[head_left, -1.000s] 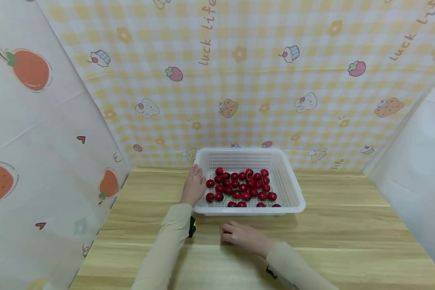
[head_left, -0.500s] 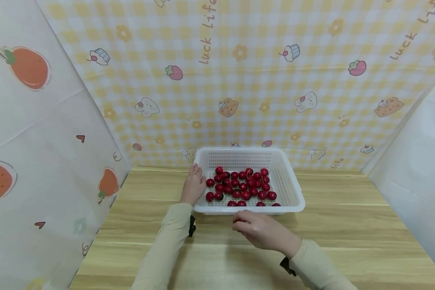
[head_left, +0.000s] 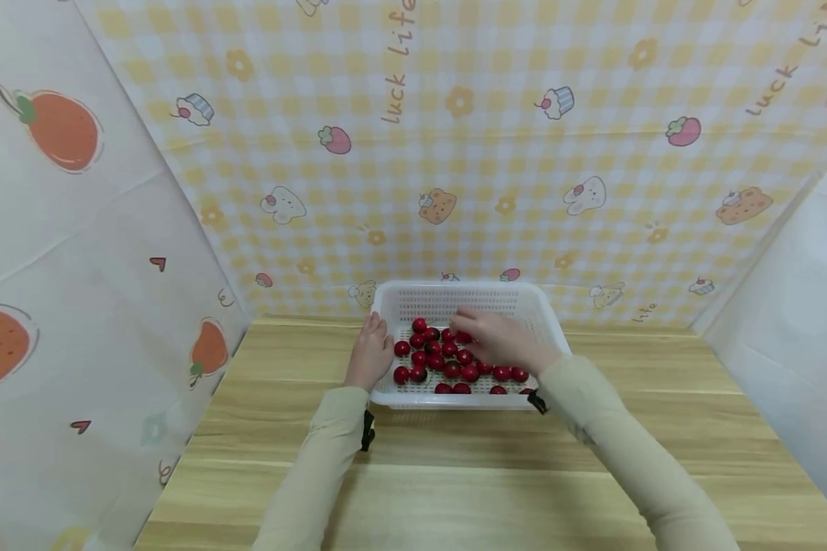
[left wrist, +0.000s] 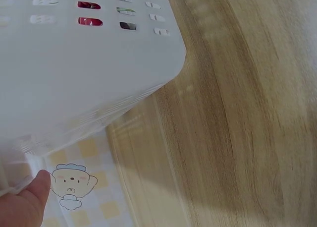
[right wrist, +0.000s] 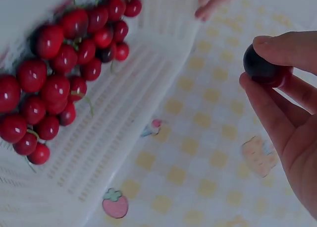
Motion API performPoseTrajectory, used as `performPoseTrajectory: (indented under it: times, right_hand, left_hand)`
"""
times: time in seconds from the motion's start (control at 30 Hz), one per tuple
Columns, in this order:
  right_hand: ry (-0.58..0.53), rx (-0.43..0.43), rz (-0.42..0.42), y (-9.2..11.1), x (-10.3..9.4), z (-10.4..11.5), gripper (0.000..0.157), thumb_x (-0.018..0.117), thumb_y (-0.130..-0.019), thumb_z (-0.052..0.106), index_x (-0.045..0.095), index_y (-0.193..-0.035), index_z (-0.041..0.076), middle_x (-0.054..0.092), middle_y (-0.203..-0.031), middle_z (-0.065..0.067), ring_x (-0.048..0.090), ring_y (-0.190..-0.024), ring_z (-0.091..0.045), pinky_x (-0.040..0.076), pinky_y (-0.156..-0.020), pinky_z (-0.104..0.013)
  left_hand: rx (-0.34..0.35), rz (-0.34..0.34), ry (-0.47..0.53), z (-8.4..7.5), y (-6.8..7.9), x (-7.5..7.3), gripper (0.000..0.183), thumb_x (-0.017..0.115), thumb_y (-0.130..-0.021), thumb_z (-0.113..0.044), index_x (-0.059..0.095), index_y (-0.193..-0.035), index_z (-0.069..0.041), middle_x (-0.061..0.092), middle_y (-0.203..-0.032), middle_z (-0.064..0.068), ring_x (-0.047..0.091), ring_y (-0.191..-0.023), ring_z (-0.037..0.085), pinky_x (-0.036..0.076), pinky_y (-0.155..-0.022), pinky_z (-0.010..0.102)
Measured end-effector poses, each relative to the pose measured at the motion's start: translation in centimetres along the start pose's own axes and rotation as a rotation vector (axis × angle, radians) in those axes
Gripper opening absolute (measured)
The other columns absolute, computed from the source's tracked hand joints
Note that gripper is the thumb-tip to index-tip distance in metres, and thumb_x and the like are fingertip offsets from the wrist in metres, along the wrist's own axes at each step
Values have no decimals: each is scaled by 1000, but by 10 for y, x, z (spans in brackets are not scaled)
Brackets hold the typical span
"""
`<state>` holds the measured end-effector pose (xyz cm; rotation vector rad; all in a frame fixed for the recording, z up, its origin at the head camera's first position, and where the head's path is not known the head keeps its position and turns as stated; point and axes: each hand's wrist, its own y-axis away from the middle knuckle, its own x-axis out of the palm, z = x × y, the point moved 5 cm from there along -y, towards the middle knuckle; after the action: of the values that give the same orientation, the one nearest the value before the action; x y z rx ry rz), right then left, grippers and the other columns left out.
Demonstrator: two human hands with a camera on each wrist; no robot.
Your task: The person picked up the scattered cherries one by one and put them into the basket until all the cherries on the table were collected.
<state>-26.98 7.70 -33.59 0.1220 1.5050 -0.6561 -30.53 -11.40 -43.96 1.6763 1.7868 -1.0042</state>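
Note:
A white plastic basket [head_left: 427,400] with slotted walls holds several red cherries [head_left: 470,373], some with green stems. My left hand [head_left: 371,352] grips the basket's left rim. In the left wrist view, one finger [left wrist: 33,197] shows beside the basket's outer wall [left wrist: 89,83]; the others are out of sight. Over the cherries, above the basket, is my right hand [head_left: 499,337]. Its thumb and fingers pinch a single dark cherry [right wrist: 259,68], plain in the right wrist view. That held cherry cannot be made out in the head view, and my hand hides some cherries beneath it.
The basket stands on a wood-grain table [head_left: 413,497], near the back edge. Behind it hangs a yellow checked cloth [head_left: 413,168] with cartoon prints. White cloths [head_left: 110,268] close off both sides.
My right hand has risen from the table in front of the basket and moved forward over the front rim, to above the cherries. The left hand and basket have stayed put.

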Motion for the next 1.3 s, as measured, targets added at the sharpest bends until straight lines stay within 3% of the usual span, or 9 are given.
performPoseTrajectory:
  times: [0.27, 0.5, 0.77, 1.1, 1.3]
  right_hand:
    - [-90, 251, 228, -27, 29, -66, 24, 68, -72, -4, 59, -91, 8, 58, -90, -5, 56, -79, -17, 52, -69, -27]
    - [-99, 426, 395, -33, 60, -96, 26, 64, -74, -5, 61, -95, 10, 60, -88, -3, 54, -75, -17, 51, -68, -28]
    - [-53, 456, 496, -40, 79, -103, 29, 60, -75, -9, 60, -96, 11, 60, -89, -2, 53, -77, -17, 50, -69, -28]
    - [-72, 490, 517, -44, 81, -100, 26, 65, -75, -6, 61, -95, 11, 61, -85, -2, 53, -74, -17, 51, -66, -26]
    - [-88, 502, 512, -42, 82, -102, 23, 67, -77, 1, 62, -97, 9, 63, -98, -7, 55, -82, -20, 52, -73, -31]
  left_hand:
    - [-11, -6, 3, 1, 0, 1, 44, 47, -92, -14, 42, -129, 9, 27, -143, 22, 21, -135, 32, 19, -111, 41]
    - [-17, -4, 21, 1, 0, 2, 44, 47, -92, -14, 42, -130, 8, 26, -144, 22, 20, -136, 32, 18, -111, 42]
    - [-27, 0, 14, 2, -1, 1, 45, 46, -92, -15, 41, -130, 8, 27, -144, 21, 21, -136, 31, 19, -111, 41]
    - [-19, -3, 13, 3, -3, 3, 44, 47, -92, -13, 41, -130, 8, 26, -144, 21, 21, -136, 31, 19, -111, 41]
    - [-22, -4, 5, 5, -3, 4, 44, 46, -92, -14, 42, -130, 8, 27, -144, 21, 21, -136, 30, 20, -111, 40]
